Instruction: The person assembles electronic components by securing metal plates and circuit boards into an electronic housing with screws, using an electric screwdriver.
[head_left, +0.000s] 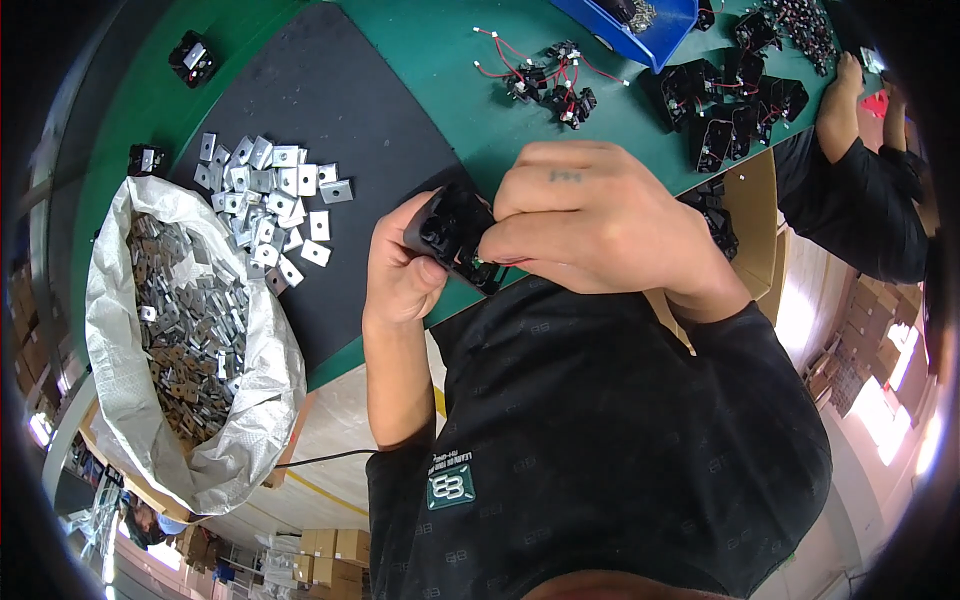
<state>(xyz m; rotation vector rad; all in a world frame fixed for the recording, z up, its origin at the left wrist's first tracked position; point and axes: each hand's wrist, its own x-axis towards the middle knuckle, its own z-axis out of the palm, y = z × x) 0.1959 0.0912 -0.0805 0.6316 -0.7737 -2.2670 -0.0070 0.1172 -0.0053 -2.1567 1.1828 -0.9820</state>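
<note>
My left hand (402,262) is wrapped round a black plastic housing (452,232), thumb at its lower side, the open face turned to the right. With bent fingers my right hand (590,220) reaches to the near right part of the housing. Its fingertips are pressed together there, and whatever they pinch is too small or hidden to name. Left of the housing, a loose pile of small silver metal plates (285,180), each with a hole, lies on a black mat (350,100).
A white woven sack (270,400) full of metal plates stands at left. Wired black parts (550,85), a blue bin (650,40) and more black housings (715,140) are on the green table (430,40). A cardboard box (755,210) stands at right, near another person's arm (838,120).
</note>
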